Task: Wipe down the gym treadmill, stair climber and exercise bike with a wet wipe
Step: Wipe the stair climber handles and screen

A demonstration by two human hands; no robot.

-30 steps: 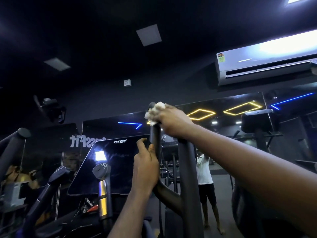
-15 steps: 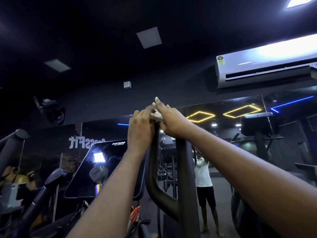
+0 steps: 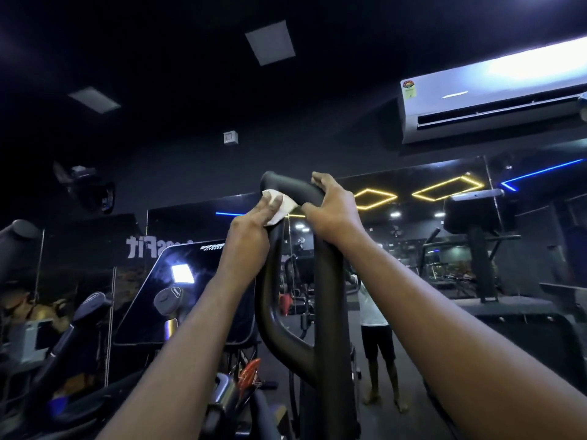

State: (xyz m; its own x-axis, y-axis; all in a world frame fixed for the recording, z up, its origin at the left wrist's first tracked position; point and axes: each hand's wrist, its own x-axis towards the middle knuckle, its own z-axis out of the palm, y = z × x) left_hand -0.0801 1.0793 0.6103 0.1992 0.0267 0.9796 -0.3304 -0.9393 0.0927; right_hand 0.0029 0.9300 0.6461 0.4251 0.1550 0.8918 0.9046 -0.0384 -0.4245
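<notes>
The room is dark, with a black ceiling and a wall mirror (image 3: 413, 223) running across the far side; it reflects yellow diamond-shaped lights and blue strip lights. A white air conditioner (image 3: 489, 100) is mounted high on the far right wall. To the left stands the dark console screen (image 3: 178, 290) of the machine, tilted back, with a bright rectangular glare on its face. Directly before me rises the black handlebar (image 3: 327, 312) of the machine: a thick upright post with a thinner tube branching off its left side, curving up and over to a rounded end at the top left. A person in a white shirt and dark shorts shows in the mirror, just right of the post. My right hand (image 3: 333, 211) is closed over the top bend of the handlebar, fingers wrapped across the upper side and thumb underneath, gripping it. My left hand (image 3: 251, 239) is on the left side of the thinner tube just below the bend, fingers extended and pressing the wet wipe (image 3: 281, 206) flat against the tube. The wipe is white and crumpled; it lies under my left fingertips, between them and the tube, with its right edge nearly touching my right thumb. The two hands are close together but apart.
</notes>
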